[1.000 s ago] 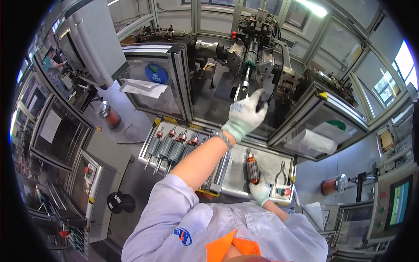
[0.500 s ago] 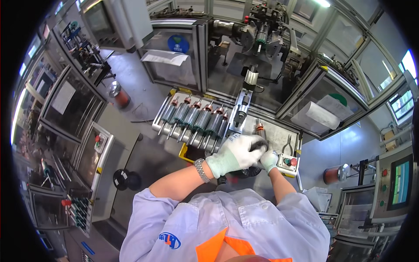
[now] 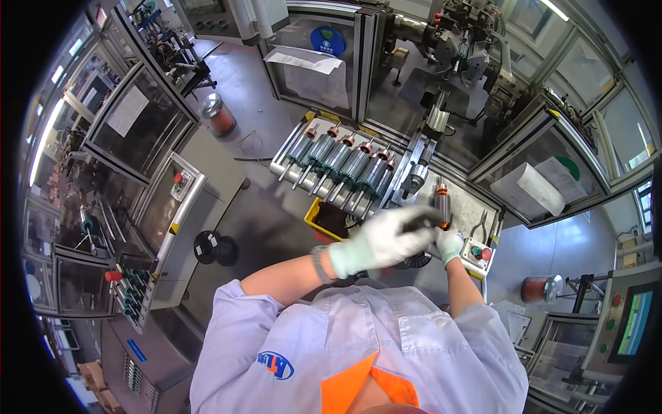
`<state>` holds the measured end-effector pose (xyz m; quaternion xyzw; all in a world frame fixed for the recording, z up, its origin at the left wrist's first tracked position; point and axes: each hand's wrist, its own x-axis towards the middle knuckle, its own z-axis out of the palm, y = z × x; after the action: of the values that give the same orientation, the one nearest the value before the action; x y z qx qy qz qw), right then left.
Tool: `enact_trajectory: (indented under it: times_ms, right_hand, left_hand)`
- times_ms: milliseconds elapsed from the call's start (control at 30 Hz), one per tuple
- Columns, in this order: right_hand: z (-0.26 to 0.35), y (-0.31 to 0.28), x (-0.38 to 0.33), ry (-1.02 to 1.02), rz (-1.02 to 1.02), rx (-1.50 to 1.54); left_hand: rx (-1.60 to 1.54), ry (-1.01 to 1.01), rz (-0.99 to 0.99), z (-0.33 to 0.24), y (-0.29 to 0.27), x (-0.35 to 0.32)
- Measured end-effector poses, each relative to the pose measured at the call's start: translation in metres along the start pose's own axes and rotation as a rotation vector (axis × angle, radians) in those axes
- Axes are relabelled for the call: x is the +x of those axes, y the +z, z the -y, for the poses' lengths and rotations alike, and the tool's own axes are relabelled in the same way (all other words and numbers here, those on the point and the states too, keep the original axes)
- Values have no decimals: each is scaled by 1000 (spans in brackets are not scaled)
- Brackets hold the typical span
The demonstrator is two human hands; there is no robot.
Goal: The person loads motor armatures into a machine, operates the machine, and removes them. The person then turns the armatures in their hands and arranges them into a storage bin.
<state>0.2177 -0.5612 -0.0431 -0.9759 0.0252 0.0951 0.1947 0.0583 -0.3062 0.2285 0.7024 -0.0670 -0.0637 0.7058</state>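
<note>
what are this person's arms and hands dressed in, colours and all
The left hand and right hand wear white gloves with pale green cuffs. A grey band, somewhat blurred, sits just behind the left cuff. Pale lavender sleeves end near the elbows.

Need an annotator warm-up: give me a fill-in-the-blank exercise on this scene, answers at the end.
The left hand and right hand wear white ____.
A watch sits just behind the ____ hand.
The pliers lie to the ____ of the copper-wound rotor.
The shirt collar is ____.

Missing words: gloves; left; right; orange.
</note>
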Motion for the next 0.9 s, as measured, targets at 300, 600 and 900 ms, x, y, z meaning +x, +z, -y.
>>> enact_trajectory:
  times_ms: [300, 600, 900]
  right_hand:
    - [9, -24, -14, -11, -91, 26]
    - [6, -28, -15, 28, -117, 101]
    - [0, -25, -7, 102, 83, -83]
  left_hand:
    - [682, -742, -826, 169, -196, 70]
    - [222, -320, -980, 173, -190, 58]
    - [-458, -140, -315, 130, -187, -9]
